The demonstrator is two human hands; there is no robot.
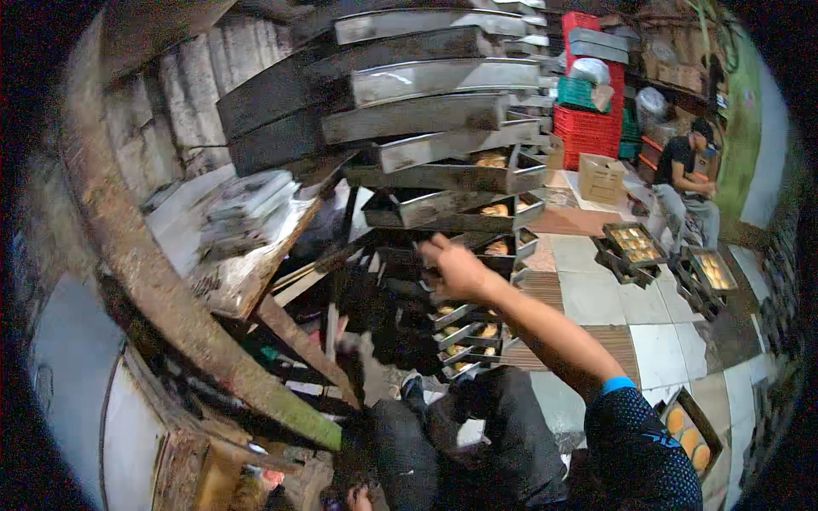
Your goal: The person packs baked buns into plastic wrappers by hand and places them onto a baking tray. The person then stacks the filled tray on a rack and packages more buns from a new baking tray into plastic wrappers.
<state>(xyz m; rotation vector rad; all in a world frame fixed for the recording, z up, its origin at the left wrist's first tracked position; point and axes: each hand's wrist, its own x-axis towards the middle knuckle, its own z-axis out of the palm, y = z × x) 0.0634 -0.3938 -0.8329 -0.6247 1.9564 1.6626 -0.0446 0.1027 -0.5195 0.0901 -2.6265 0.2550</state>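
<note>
My right hand [457, 268] is stretched forward beside a tall stack of metal baking pans [441, 179]. Its fingers look curled and are blurred, so whether they grip anything is unclear. Baked bread [495, 209] shows inside some of the pans near the hand. Below it, more pans holding bread [489, 330] are piled down towards the floor. Only a small part of my left hand [359, 498] appears at the bottom edge, low beside my leg, and what it holds is hidden.
A rusty curved beam [160, 274] and a cluttered wooden table [255, 255] stand on the left. At right, bread trays [634, 244] and a bread pan [687, 434] lie on the tiled floor [591, 297]. Behind are red crates [588, 134], a cardboard box [602, 179] and a seated person [684, 172].
</note>
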